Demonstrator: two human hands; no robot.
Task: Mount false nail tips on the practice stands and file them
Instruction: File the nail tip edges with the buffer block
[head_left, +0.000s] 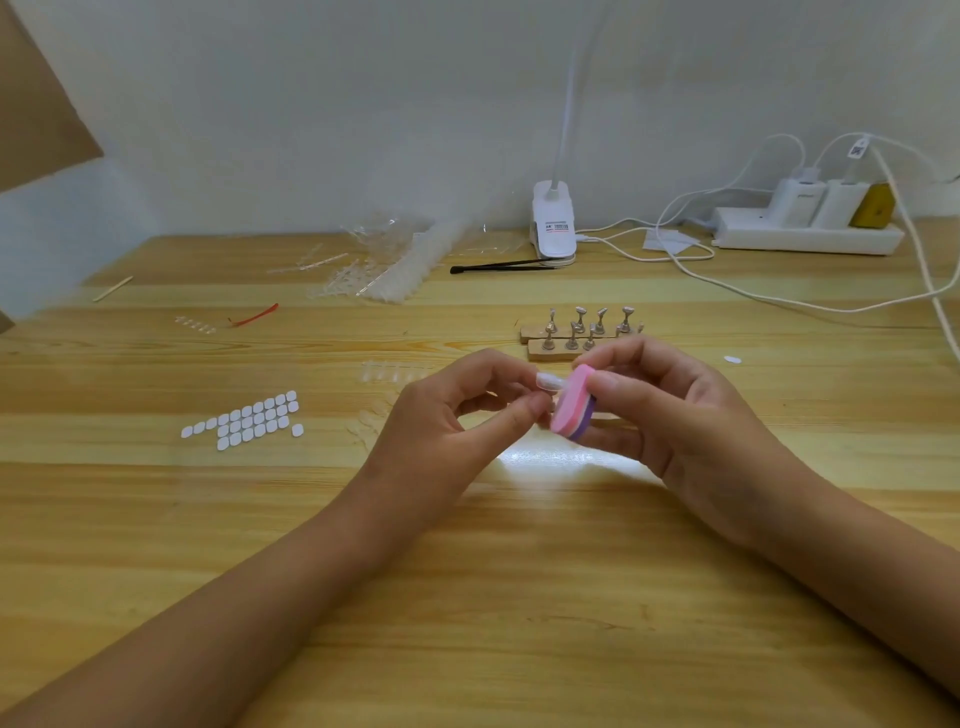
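Note:
My left hand (457, 410) pinches a clear false nail tip (550, 383) between thumb and fingers above the middle of the wooden table (467, 597). My right hand (670, 415) grips a small pink and purple file block (571, 410), whose pink face touches the tip. Just behind my hands stand two wooden bars with several metal practice stands (582, 330); part of the front bar is hidden by my right fingers. More clear nail tips (395, 370) lie on the table left of my hands.
A sheet of white adhesive pads (249, 420) lies at the left. Clear plastic packaging (374, 270), black tweezers (498, 266), a wooden stick (112, 288) and a red strip (257, 315) lie farther back. A clip lamp (553, 223), power strip (808, 228) and white cables (779, 296) occupy the back right.

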